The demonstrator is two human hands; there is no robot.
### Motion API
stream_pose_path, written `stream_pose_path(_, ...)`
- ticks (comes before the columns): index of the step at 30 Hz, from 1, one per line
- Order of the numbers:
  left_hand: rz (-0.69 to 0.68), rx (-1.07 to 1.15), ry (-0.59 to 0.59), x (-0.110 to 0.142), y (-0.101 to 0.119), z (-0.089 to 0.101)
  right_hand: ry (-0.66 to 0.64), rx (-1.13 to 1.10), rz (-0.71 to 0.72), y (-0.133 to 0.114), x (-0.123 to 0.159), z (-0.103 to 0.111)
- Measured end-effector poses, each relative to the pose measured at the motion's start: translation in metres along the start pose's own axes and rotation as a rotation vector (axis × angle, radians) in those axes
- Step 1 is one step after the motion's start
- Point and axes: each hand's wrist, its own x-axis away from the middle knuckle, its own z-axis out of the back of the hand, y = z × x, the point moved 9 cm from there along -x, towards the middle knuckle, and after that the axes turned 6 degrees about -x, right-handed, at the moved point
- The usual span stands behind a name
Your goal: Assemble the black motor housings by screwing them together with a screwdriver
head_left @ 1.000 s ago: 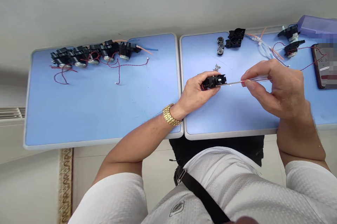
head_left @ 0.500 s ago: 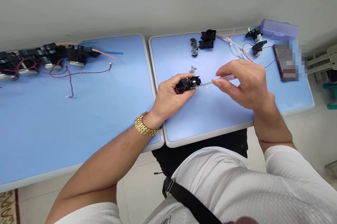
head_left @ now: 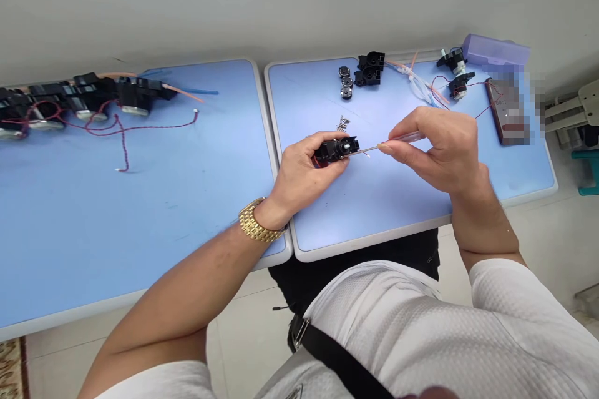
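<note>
My left hand (head_left: 302, 171) is closed around a small black motor part (head_left: 336, 148) and holds it just above the right blue table (head_left: 374, 211). My right hand (head_left: 437, 148) pinches a clear-handled screwdriver (head_left: 397, 140). Its thin metal shaft points left and its tip meets the black part. A little pile of small screws (head_left: 344, 122) lies just behind the part. A gold watch sits on my left wrist.
A row of black motor units with red twisted wires (head_left: 79, 99) lies along the back of the left blue table (head_left: 140, 211). Behind my hands are round metal discs (head_left: 345, 82), another black part (head_left: 369, 68), thin tubes (head_left: 421, 87), two more wired parts (head_left: 456, 74), a purple box (head_left: 496, 51) and a phone (head_left: 510, 112).
The view swung to the right between one second ago and half a second ago, so the tables shifted left. Since then both hands keep the same hold, and the screwdriver stays at the part.
</note>
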Motion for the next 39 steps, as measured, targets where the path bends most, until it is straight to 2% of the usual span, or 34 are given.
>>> stream_pose_path(3, -0.005, -0.001, 0.009, 0.000, 0.000, 0.001, -0.004, 0.021, -0.033, 0.003, 0.001, -0.001)
stream_pose_path(7, -0.003, 0.003, 0.011, 0.000, 0.000, 0.001, -0.082, -0.023, -0.074, 0.002, 0.001, -0.005)
stream_pose_path(13, 0.004, -0.001, 0.006, -0.001, 0.000, 0.001, -0.129, -0.131, -0.005, -0.010, -0.002, -0.004)
stream_pose_path(16, 0.012, -0.007, 0.003, -0.002, -0.001, 0.001, -0.115, -0.111, 0.004, -0.008, -0.002, -0.005)
stream_pose_path(23, 0.020, -0.010, 0.002, -0.001, -0.004, 0.001, 0.009, 0.089, 0.054, -0.005, 0.002, -0.003)
stream_pose_path(30, 0.025, 0.037, 0.016, -0.002, -0.005, 0.002, -0.116, -0.115, 0.076, -0.019, -0.004, -0.006)
stream_pose_path(32, 0.023, 0.033, 0.015, -0.002, -0.004, 0.002, -0.118, -0.135, 0.071, -0.020, -0.005, -0.005)
stream_pose_path(39, 0.009, 0.015, 0.012, -0.002, -0.003, 0.002, -0.108, 0.011, -0.017, -0.008, 0.000, -0.006)
